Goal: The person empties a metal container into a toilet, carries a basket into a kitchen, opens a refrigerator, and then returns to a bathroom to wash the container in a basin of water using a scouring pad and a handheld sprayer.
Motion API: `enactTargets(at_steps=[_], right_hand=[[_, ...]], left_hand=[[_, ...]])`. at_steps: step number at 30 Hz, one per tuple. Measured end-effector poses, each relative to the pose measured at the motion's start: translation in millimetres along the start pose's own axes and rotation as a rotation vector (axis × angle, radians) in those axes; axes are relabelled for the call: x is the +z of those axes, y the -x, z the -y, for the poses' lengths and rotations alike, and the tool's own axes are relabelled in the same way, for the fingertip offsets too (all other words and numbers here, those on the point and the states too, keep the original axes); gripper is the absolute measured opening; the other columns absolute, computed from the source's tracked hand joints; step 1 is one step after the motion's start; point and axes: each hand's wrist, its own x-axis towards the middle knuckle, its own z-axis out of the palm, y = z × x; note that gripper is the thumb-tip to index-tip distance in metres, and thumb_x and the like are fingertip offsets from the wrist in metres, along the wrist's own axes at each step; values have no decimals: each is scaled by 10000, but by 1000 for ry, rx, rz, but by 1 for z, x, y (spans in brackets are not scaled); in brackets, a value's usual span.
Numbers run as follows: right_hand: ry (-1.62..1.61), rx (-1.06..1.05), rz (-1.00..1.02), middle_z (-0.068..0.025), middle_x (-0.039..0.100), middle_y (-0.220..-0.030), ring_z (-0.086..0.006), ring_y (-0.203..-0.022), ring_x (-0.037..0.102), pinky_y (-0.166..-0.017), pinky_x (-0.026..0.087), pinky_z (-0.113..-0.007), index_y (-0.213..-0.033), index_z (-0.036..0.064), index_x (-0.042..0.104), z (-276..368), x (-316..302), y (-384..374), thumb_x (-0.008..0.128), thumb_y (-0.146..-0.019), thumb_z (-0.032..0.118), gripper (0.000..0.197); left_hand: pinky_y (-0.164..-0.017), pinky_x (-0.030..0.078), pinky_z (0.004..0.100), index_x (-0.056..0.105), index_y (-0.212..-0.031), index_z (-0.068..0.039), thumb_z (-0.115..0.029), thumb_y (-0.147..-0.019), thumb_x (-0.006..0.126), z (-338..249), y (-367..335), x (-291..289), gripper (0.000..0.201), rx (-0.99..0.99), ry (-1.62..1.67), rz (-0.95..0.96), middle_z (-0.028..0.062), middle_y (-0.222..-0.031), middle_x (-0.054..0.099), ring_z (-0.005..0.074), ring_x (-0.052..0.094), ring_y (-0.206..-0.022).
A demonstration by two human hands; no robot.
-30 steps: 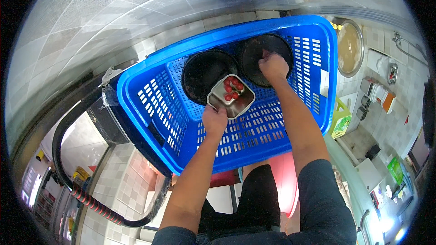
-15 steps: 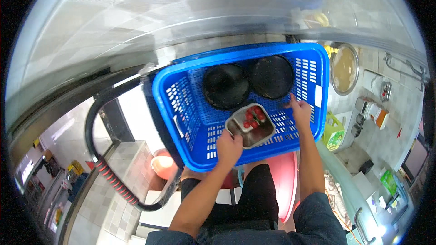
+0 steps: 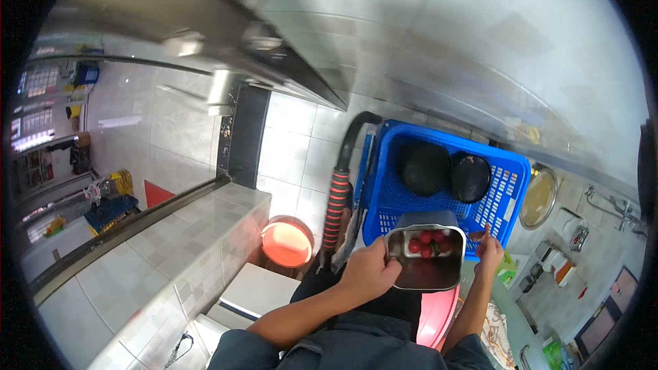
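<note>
"What's that in the left hand (image 3: pixel 370 275)?"

"A metal container (image 3: pixel 428 274), silvery, four-sided, with softly rounded corners. You look down into it from here; the inside is smooth and shiny, with brownish reflections toward the near end. The outer far wall looks duller and greyer."

"And the red things?"

"Small red fruits (image 3: pixel 425 238), round, several of them, bunched in the far half with a bit of green showing among them. The near half shows bare metal."

"Is the hold firm?"

"The left fingers are closed round the container's left side, thumb at the rim; how the rest grip underneath, I can't see."

"What about the right hand (image 3: pixel 488 255)?"

"Just to the right of the container, its fingers drawn close together. There's something small and brownish at the fingertips, but I can't tell whether it's held, or what it is."

"Where is the container, exactly?"

"Held up before the person's body, at the near side of the blue basket (image 3: pixel 384 195), covering part of its near rim from where we look. Two round black pans sit in the far part of the basket, the left pan (image 3: pixel 423 168) right beside the right pan (image 3: pixel 471 178)."
</note>
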Motion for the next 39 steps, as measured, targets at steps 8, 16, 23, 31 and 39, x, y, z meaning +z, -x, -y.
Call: enactTargets(at_steps=[8,16,23,31,39], right_hand=[[-26,-25,84,-4,564,-649,-85,-495,477,-452,361,-222,-768,58,603,66,36,78,609,-856,177,148],[135,-207,310,-22,605,-672,-82,-557,511,-519,371,-218,-770,26,611,152,85,142,615,-834,90,91],[234,-366,574,0,563,-622,-55,-547,458,-502,318,-233,-726,26,581,204,117,172,606,-877,40,153],[344,-386,784,-70,652,-737,-125,-722,624,-625,487,-259,-703,4,527,248,224,273,528,-818,-125,173],[654,-572,843,-84,629,-625,-134,-569,585,-537,461,-309,-718,-13,623,262,386,351,695,-784,74,130]], left_hand=[[-629,532,376,608,-1128,-10,-60,-797,592,13,39,-131,335,28,152,-135,217,-767,650,306,678,-667],[-665,532,305,631,-1099,40,-47,-819,552,46,61,-228,303,-255,235,-392,139,-828,706,151,667,-726],[-404,472,348,610,-983,88,-85,-824,558,108,39,-266,241,-331,270,-668,157,-651,641,200,603,-430],[-393,527,354,583,-917,93,-118,-832,604,216,-24,-340,229,-268,424,-789,176,-684,645,249,652,-480],[-406,524,375,587,-885,74,-125,-827,598,272,-56,-441,207,-313,423,-851,194,-639,635,259,643,-462]])
